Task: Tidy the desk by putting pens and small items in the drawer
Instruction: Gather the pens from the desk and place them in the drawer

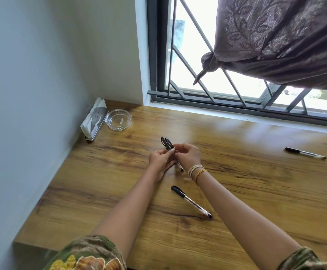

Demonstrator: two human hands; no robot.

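Left hand and right hand both pinch a bundle of pens with curled fingers above desk. Two loose pens lie apart.

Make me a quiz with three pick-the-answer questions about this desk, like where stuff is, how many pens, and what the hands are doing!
1. Where is the glass dish?
A. beside the tissue pack, in the far left corner
B. under the curtain
C. at the desk's near edge

2. How many pens lie loose on the desk, in no hand?
A. none
B. two
C. five

3. What are the hands doing?
A. lying flat on the desk
B. both gripping a bunch of pens
C. pulling the curtain

Answers:
1 A, the dish sits right next to the tissue pack by the wall.
2 B, a near pen lies between the arms and a far pen lies off to the right.
3 B, the left hand and right hand curl their fingers round the bunch.
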